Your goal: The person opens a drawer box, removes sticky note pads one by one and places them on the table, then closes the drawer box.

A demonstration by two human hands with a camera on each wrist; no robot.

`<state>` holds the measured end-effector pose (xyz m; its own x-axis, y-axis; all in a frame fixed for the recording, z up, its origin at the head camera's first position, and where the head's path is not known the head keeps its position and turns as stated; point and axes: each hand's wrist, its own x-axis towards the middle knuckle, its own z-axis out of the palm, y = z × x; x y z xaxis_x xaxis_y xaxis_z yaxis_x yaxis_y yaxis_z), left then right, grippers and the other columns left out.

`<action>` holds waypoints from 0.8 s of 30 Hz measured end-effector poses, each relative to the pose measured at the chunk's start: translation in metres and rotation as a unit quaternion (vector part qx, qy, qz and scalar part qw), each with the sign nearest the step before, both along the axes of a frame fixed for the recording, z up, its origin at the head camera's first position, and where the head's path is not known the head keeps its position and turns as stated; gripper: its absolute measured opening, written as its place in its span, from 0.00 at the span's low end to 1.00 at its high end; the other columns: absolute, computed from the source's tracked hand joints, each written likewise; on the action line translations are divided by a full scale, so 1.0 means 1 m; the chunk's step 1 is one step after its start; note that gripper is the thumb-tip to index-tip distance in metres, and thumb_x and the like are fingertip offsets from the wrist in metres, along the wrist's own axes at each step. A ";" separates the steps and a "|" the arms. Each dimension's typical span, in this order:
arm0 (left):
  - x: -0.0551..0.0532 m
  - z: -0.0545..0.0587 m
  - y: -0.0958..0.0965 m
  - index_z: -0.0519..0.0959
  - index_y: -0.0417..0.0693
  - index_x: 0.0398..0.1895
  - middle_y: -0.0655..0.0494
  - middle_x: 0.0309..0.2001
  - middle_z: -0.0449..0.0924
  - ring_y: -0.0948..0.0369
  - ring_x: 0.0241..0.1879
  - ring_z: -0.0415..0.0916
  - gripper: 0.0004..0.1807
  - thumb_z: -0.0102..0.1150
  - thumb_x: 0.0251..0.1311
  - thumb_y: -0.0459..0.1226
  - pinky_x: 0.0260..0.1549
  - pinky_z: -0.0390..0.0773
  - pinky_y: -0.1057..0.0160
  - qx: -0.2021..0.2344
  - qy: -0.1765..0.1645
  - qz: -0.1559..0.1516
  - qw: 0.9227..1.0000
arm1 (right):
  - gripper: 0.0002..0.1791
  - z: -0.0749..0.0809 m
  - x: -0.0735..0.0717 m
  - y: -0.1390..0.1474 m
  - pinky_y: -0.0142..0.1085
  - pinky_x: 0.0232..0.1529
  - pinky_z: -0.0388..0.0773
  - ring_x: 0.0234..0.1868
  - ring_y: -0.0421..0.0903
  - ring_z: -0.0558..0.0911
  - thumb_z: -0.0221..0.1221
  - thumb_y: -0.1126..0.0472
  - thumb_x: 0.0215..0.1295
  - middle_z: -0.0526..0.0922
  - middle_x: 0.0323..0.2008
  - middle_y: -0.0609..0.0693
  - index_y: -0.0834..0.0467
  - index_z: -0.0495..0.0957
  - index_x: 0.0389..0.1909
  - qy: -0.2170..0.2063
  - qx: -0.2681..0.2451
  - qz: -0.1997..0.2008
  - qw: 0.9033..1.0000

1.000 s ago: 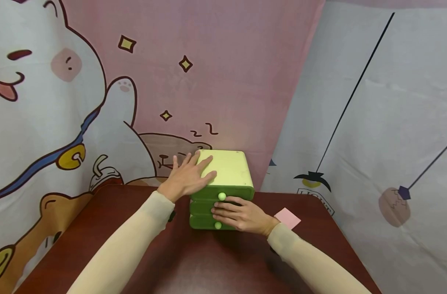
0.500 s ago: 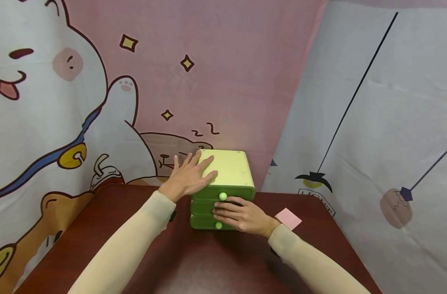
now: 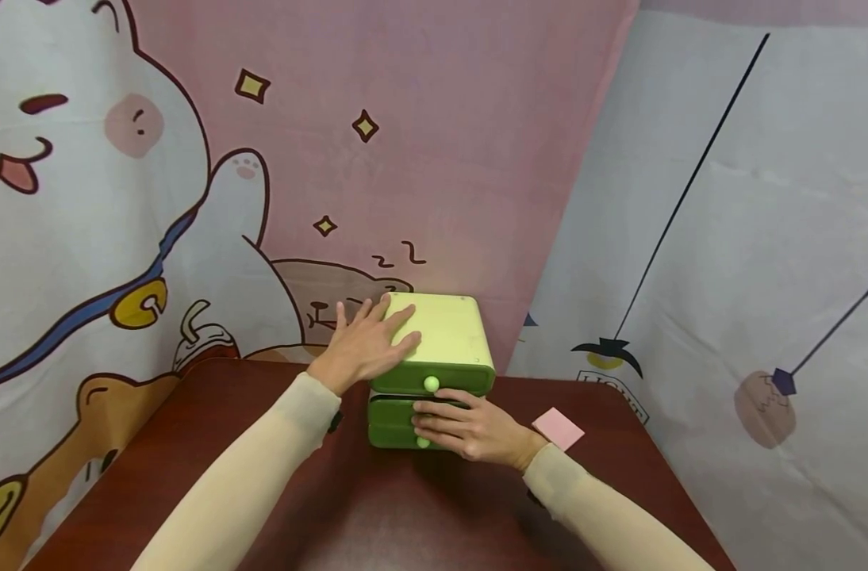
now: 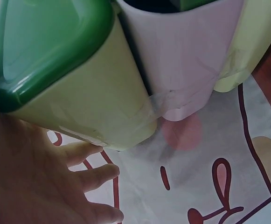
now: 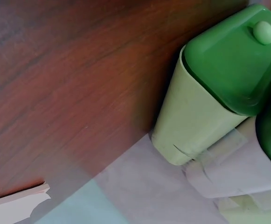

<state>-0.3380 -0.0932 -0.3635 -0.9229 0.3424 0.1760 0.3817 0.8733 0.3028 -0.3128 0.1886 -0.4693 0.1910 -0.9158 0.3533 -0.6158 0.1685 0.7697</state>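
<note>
A small cabinet (image 3: 441, 329) has a pale yellow top and green drawer fronts, with light green round knobs. My left hand (image 3: 362, 345) lies spread on its top left edge, fingers straight, thumb over the top. At the front, my right hand (image 3: 477, 428) reaches across the middle drawer (image 3: 389, 409) and grips its knob, which is hidden behind the fingers. That drawer stands slightly out, with a dark gap along its upper edge. Above it, the top knob (image 3: 432, 384) shows; the bottom knob (image 3: 424, 442) is partly covered. The left wrist view shows the pink middle section (image 4: 182, 60) with its drawer ajar.
The cabinet stands near the back of a dark red table (image 3: 420, 515). A pink square pad (image 3: 558, 428) lies right of it, beside the right wrist. Printed cloth (image 3: 448, 159) hangs close behind and along the sides.
The middle drawer has come out a little toward me, along with my right hand, and a dark gap has appeared above it. The left hand stays on the cabinet top.
</note>
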 end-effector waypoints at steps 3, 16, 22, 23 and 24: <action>0.000 0.000 0.000 0.58 0.73 0.97 0.44 0.99 0.45 0.33 0.96 0.45 0.43 0.34 0.87 0.73 0.89 0.27 0.16 -0.001 0.002 0.001 1.000 | 0.24 -0.002 0.003 0.002 0.49 0.77 0.86 0.76 0.46 0.88 0.47 0.63 0.96 0.92 0.72 0.48 0.50 0.92 0.69 -0.009 0.005 -0.001 1.000; 0.000 -0.002 0.001 0.57 0.73 0.97 0.45 0.99 0.44 0.33 0.96 0.47 0.44 0.34 0.86 0.74 0.89 0.28 0.16 -0.001 0.004 -0.001 1.000 | 0.22 -0.007 0.014 0.005 0.50 0.78 0.85 0.78 0.51 0.87 0.50 0.63 0.96 0.90 0.75 0.50 0.54 0.90 0.72 -0.047 0.003 0.011 0.999; 0.000 -0.002 0.001 0.57 0.73 0.97 0.45 0.99 0.43 0.33 0.96 0.47 0.43 0.35 0.87 0.73 0.89 0.26 0.17 0.001 0.003 -0.001 1.000 | 0.23 -0.008 0.022 0.007 0.49 0.78 0.86 0.78 0.52 0.88 0.49 0.66 0.95 0.88 0.76 0.53 0.56 0.89 0.73 -0.058 -0.001 0.021 0.998; 0.000 -0.003 0.001 0.57 0.73 0.97 0.45 0.99 0.43 0.33 0.96 0.47 0.43 0.35 0.87 0.73 0.89 0.27 0.17 0.001 0.003 -0.001 1.000 | 0.23 -0.008 0.023 0.007 0.48 0.78 0.86 0.78 0.52 0.88 0.48 0.66 0.95 0.88 0.76 0.54 0.56 0.89 0.73 -0.060 -0.002 0.023 0.998; 0.000 -0.003 0.001 0.57 0.73 0.97 0.45 0.99 0.43 0.33 0.96 0.47 0.43 0.34 0.87 0.73 0.89 0.27 0.17 0.001 0.004 -0.001 1.000 | 0.23 -0.008 0.024 0.007 0.48 0.78 0.86 0.78 0.53 0.88 0.48 0.67 0.95 0.89 0.76 0.54 0.57 0.89 0.73 -0.059 -0.003 0.025 0.998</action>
